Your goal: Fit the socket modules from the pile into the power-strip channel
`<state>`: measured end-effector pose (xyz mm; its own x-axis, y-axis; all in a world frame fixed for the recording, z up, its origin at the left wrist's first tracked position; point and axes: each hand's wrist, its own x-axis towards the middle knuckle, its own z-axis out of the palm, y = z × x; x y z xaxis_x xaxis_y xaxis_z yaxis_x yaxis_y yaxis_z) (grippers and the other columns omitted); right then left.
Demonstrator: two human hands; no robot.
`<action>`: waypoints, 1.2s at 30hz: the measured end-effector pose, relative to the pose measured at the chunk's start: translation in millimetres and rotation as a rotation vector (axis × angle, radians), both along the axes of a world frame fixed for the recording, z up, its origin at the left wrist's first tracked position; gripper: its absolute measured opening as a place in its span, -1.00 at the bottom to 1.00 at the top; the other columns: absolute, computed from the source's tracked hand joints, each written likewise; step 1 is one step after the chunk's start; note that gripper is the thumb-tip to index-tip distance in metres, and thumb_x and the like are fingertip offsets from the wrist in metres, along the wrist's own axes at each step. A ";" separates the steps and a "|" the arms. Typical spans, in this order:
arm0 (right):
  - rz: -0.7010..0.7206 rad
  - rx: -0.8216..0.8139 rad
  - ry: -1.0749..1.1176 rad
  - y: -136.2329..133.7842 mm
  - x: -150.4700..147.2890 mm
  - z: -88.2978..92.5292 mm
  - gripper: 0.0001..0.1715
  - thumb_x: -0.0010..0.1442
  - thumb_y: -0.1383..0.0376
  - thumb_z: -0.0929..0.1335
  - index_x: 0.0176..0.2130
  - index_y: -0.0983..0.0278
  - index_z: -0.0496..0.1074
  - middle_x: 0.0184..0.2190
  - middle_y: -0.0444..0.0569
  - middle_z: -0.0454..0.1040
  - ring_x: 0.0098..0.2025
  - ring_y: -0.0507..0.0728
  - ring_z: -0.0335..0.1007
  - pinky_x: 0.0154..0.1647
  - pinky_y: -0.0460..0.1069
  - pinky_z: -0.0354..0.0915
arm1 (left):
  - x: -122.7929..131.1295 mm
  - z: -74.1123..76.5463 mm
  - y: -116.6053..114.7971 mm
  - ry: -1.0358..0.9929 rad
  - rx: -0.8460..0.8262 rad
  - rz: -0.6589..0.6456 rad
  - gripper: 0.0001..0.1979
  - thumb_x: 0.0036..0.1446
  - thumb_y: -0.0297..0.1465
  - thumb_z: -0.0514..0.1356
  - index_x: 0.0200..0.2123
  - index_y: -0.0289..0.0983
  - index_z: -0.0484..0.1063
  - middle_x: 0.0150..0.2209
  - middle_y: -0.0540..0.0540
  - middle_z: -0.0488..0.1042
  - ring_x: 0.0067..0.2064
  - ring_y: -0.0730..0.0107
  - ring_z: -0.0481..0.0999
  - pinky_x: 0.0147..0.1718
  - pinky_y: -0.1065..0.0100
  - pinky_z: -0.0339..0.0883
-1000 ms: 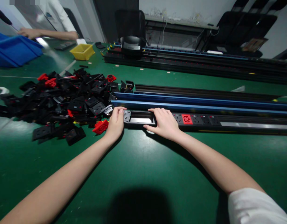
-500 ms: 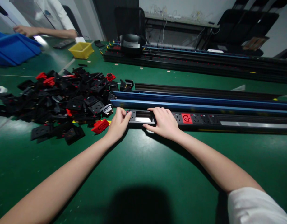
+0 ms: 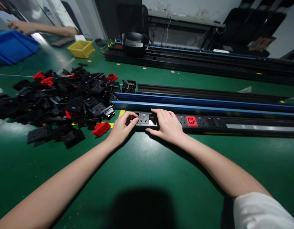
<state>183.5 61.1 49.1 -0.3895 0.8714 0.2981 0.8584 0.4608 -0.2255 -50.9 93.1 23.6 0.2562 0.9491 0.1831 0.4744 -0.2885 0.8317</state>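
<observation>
A black power strip [image 3: 213,130] lies across the green table, its channel holding several black sockets and one red socket [image 3: 191,121]. At its left end is a black socket module [image 3: 144,119], pinched or pressed at its left edge by the thumb and forefinger of my left hand [image 3: 120,128]. A short gap in the channel separates that module from my right hand [image 3: 169,124]. My right hand is wrapped over the strip, thumb on the near side and fingers on the far side, hiding part of it. A loose red socket module [image 3: 101,129] lies left of my left hand.
A heap of black and red socket modules [image 3: 75,101] spreads over the left side. Blue rails [image 3: 197,107] run just behind the strip. Farther back are more long strips [image 3: 185,62], a yellow bin [image 3: 81,49] and a blue bin [image 3: 13,47], with another person's arm [image 3: 48,29] behind.
My left hand has moved slightly right, and the black socket module has slid right along the channel, narrowing the gap. My right hand stays in place. The other person's arm has shifted.
</observation>
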 end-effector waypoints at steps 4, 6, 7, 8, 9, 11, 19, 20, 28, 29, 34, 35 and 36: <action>0.059 0.010 0.030 -0.2 1.3 -1.3 -0.09 0.28 0.00 0.45 0.38 0.37 0.14 0.28 0.25 0.39 0.29 0.32 0.32 0.24 0.19 0.16 | -0.5 2.9 -1.1 0.063 0.122 -0.103 -0.66 0.37 -0.13 0.10 -0.05 -0.19 0.56 -0.04 -0.15 0.59 0.04 0.12 0.52 0.04 0.14 0.36; 0.077 0.007 0.029 -0.1 1.6 -1.7 -0.10 0.29 0.03 0.44 0.40 0.34 0.10 0.29 0.25 0.38 0.31 0.31 0.30 0.24 0.20 0.16 | -0.9 2.7 -1.8 0.086 0.164 -0.147 -0.64 0.38 -0.15 0.09 0.02 -0.17 0.58 -0.03 -0.16 0.58 0.05 0.13 0.51 0.09 0.12 0.35; 0.082 0.007 0.026 0.1 1.8 -1.9 -0.10 0.30 0.05 0.44 0.41 0.32 0.08 0.29 0.24 0.37 0.32 0.31 0.29 0.24 0.20 0.16 | -1.1 2.2 -2.3 0.100 0.179 -0.164 -0.63 0.39 -0.16 0.09 0.05 -0.16 0.58 -0.03 -0.16 0.58 0.05 0.13 0.51 0.10 0.11 0.35; 0.087 0.009 0.022 0.2 2.0 -2.1 -0.10 0.31 0.06 0.43 0.42 0.30 0.06 0.30 0.24 0.37 0.33 0.31 0.28 0.25 0.20 0.16 | -1.3 1.7 -2.9 0.114 0.190 -0.181 -0.62 0.39 -0.16 0.08 0.08 -0.14 0.57 -0.02 -0.16 0.57 0.05 0.13 0.51 0.11 0.10 0.34; 0.093 0.014 0.017 0.3 2.1 -2.3 -0.09 0.32 0.06 0.43 0.44 0.29 0.03 0.30 0.24 0.36 0.33 0.31 0.27 0.25 0.21 0.17 | -1.4 1.1 -3.5 0.125 0.200 -0.199 -0.61 0.39 -0.16 0.08 0.10 -0.13 0.57 -0.01 -0.17 0.57 0.05 0.13 0.51 0.11 0.09 0.34; 0.107 0.030 0.008 0.6 2.6 -2.4 -0.06 0.33 0.07 0.42 0.45 0.29 -0.01 0.31 0.25 0.35 0.34 0.31 0.26 0.25 0.20 0.18 | -1.6 0.4 -4.9 0.135 0.217 -0.239 -0.60 0.40 -0.17 0.07 0.14 -0.13 0.56 0.02 -0.18 0.57 0.06 0.13 0.51 0.13 0.08 0.33; 0.164 0.018 -0.070 0.5 4.5 -0.1 -0.10 0.38 0.12 0.39 0.50 0.14 -0.05 0.33 0.11 0.36 0.29 0.31 0.29 0.27 0.20 0.20 | -3.7 3.9 -6.2 0.030 0.174 -0.068 -0.61 0.42 -0.18 -0.01 -0.09 -0.18 0.58 -0.09 -0.15 0.58 0.02 0.15 0.51 0.09 0.13 0.36; 0.166 0.020 -0.086 0.5 4.7 -0.4 -0.11 0.38 0.12 0.39 0.50 0.13 -0.05 0.34 0.07 0.35 0.29 0.32 0.28 0.28 0.21 0.20 | -4.4 3.8 -5.3 0.011 0.167 -0.041 -0.62 0.43 -0.17 -0.01 -0.12 -0.19 0.57 -0.11 -0.15 0.57 0.00 0.15 0.52 0.07 0.14 0.36; 0.170 0.030 -0.210 -0.4 3.1 -0.8 -0.25 0.44 0.11 0.31 0.48 0.11 0.05 0.39 0.00 0.31 0.34 0.40 0.21 0.29 0.28 0.18 | -6.8 -2.5 -0.1 -0.073 0.083 0.042 -0.61 0.43 -0.14 -0.01 -0.17 -0.21 0.53 -0.16 -0.12 0.52 -0.13 0.24 0.51 -0.06 0.23 0.39; 0.171 0.034 -0.221 -0.4 2.7 -0.4 -0.27 0.44 0.12 0.31 0.48 0.10 0.07 0.38 0.01 0.32 0.34 0.39 0.22 0.28 0.27 0.18 | -6.7 -2.8 -0.1 -0.075 0.077 0.046 -0.61 0.43 -0.13 -0.01 -0.18 -0.21 0.53 -0.16 -0.12 0.52 -0.14 0.24 0.51 -0.08 0.24 0.39; 0.160 0.069 -0.240 -0.6 2.8 0.0 -0.29 0.43 0.13 0.34 0.45 0.07 0.13 0.35 0.08 0.32 0.31 0.33 0.26 0.28 0.24 0.20 | -6.9 -3.5 0.1 -0.089 0.052 0.055 -0.58 0.42 -0.10 -0.01 -0.18 -0.22 0.53 -0.17 -0.12 0.52 -0.16 0.25 0.50 -0.09 0.25 0.39; 0.160 0.073 -0.242 -0.7 3.1 -0.2 -0.28 0.42 0.13 0.34 0.46 0.07 0.12 0.37 0.08 0.30 0.31 0.33 0.27 0.28 0.24 0.20 | -7.2 -3.8 0.3 -0.091 0.051 0.056 -0.58 0.42 -0.10 -0.01 -0.18 -0.22 0.53 -0.18 -0.11 0.52 -0.17 0.25 0.49 -0.09 0.24 0.39; 0.164 0.076 -0.248 -0.8 3.5 -0.5 -0.28 0.43 0.13 0.34 0.46 0.06 0.11 0.40 0.05 0.26 0.31 0.33 0.27 0.28 0.24 0.21 | -7.4 -4.2 0.6 -0.093 0.051 0.055 -0.59 0.42 -0.10 -0.01 -0.18 -0.21 0.53 -0.19 -0.11 0.51 -0.17 0.25 0.49 -0.09 0.24 0.39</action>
